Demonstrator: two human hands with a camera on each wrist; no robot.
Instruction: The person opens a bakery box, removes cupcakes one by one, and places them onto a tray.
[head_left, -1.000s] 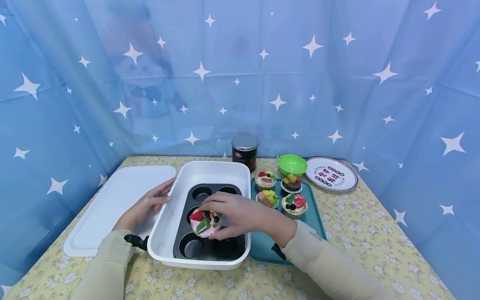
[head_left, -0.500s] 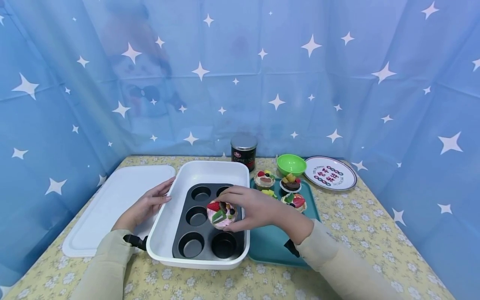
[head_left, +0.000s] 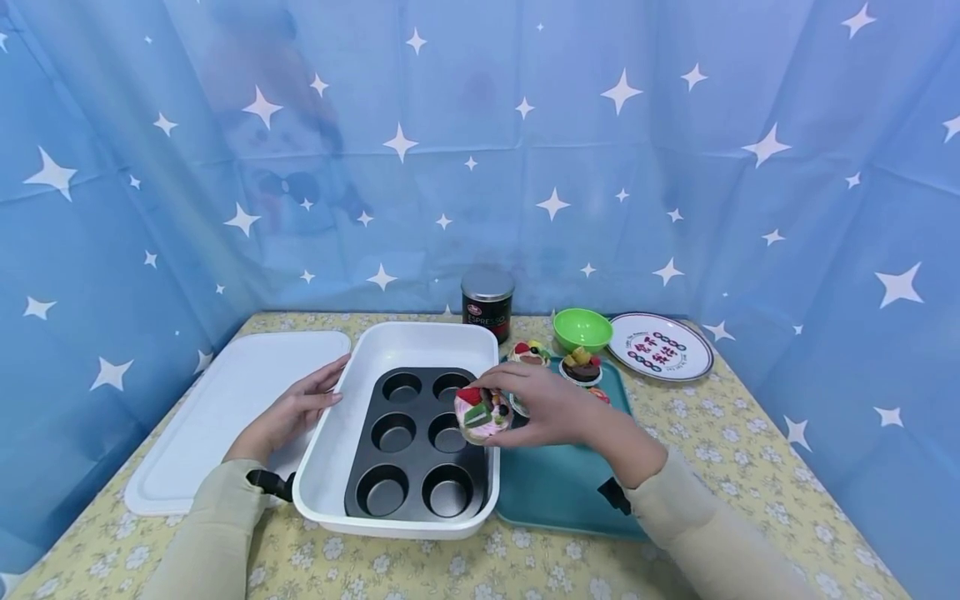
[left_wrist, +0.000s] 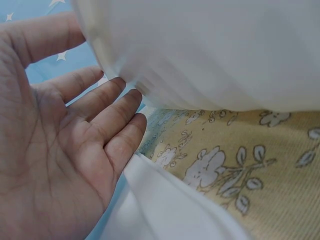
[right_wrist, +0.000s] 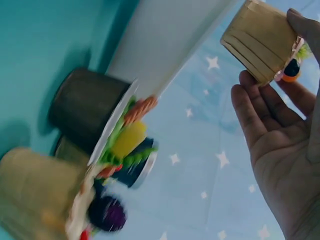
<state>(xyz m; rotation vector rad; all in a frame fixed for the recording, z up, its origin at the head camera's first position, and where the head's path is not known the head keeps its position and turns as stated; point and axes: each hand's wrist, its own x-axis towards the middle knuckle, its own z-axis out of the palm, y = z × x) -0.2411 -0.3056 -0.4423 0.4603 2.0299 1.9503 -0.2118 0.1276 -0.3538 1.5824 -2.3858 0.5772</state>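
My right hand point(head_left: 555, 408) pinches a toy cupcake point(head_left: 482, 415) with pink cream, a strawberry and a green piece on top. It is over the right rim of the white rectangular tub point(head_left: 330, 475); in the right wrist view its tan pleated case point(right_wrist: 262, 42) shows between thumb and fingers. Inside the tub lies a dark muffin pan point(head_left: 417, 458), its cups bare. My left hand point(head_left: 288, 412) rests with extended fingers against the tub's left side. Fingertips point(left_wrist: 132, 97) meet the white wall in the left wrist view.
A teal tray point(head_left: 555, 492) right of the tub bears several more toy cupcakes, including a chocolate one point(head_left: 581, 368). Behind stand an espresso tin point(head_left: 487, 308), a green bowl point(head_left: 583, 329) and a patterned plate point(head_left: 693, 367). A white lid point(head_left: 217, 417) lies on the left.
My right hand has carried the pink cupcake rightward from above the muffin pan to the tub's right rim, uncovering the pan's cups. The left hand has stayed in place.
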